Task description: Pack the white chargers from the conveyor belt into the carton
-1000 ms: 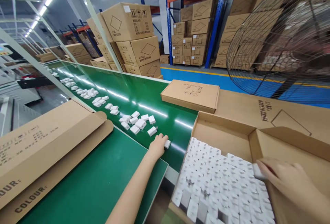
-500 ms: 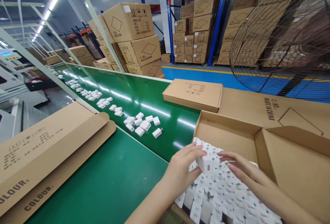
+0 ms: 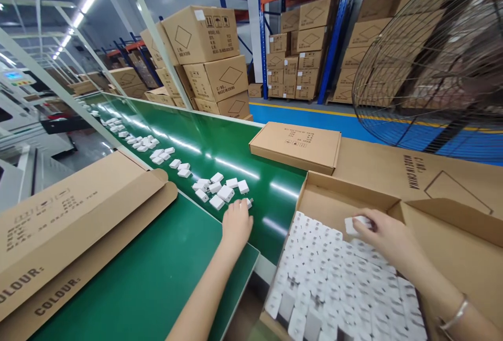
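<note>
My left hand is over the green conveyor belt, its fingers closed around a white plug-in charger that they mostly hide. Several more white chargers lie loosely just beyond it. On the other side, my right hand pinches another white charger between thumb and fingers. This one is above the open cardboard box, at the edge of tightly packed rows of white chargers. Gaps with dark and grey sides show in the near rows.
A closed flat carton sits across the belt's right end. Folded cardboard lies at the left over the green work surface. Stacked cartons stand behind the belt, and a large wire-caged fan is at the upper right.
My left hand has left the box and reached leftward to a charger on the belt. My right hand has shifted slightly up and now holds a charger above the box.
</note>
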{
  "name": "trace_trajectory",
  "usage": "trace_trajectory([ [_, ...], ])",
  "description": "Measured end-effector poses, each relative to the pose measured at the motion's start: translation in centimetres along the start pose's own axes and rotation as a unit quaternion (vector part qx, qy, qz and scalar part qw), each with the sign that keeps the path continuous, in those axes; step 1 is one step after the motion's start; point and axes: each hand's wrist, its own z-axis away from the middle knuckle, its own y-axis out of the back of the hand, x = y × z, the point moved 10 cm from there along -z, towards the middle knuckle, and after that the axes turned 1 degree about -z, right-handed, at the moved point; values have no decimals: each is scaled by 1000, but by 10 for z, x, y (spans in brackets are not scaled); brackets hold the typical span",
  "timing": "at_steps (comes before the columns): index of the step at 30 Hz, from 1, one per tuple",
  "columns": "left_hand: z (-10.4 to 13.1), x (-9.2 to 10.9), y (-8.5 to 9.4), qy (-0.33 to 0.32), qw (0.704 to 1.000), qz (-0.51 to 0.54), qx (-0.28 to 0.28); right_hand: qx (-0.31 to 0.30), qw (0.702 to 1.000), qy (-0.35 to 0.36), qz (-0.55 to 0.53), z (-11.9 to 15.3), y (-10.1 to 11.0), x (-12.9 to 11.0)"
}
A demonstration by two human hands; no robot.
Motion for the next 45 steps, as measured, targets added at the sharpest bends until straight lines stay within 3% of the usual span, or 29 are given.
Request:
trace_trajectory([
  [2,-12,-24,-12,49,995,-90,-10,5,996,-16,85,-6,-1,12],
  [4,-19,-34,-25,64,991,-114,-40,-33,994,-5,105,-9,-14,10],
  [9,-26,-32,-30,51,993,-92,-47,-118,988,-1,102,-11,-43,-3],
  [12,-23,-28,-26,53,997,-32,-49,-168,980,-5,103,-10,-54,-1],
  [20,-5,-23,-14,43,985,165,-23,-234,967,100,-28,2,-55,16],
  [23,-2,-26,-17,29,976,217,-10,-225,967,117,-29,2,-52,16],
  [28,4,-30,-20,22,971,238,6,-88,993,4,72,-15,-30,28],
  [30,7,-29,-20,18,975,222,2,-65,995,-24,70,-15,-28,27],
  [38,12,-26,-19,21,986,166,-11,-155,987,31,8,-2,-49,4],
  [42,13,-25,-20,18,989,145,-19,-185,981,44,-36,-3,-49,11],
  [45,14,-24,-20,14,990,141,-19,-174,983,35,-50,-1,-42,29],
])
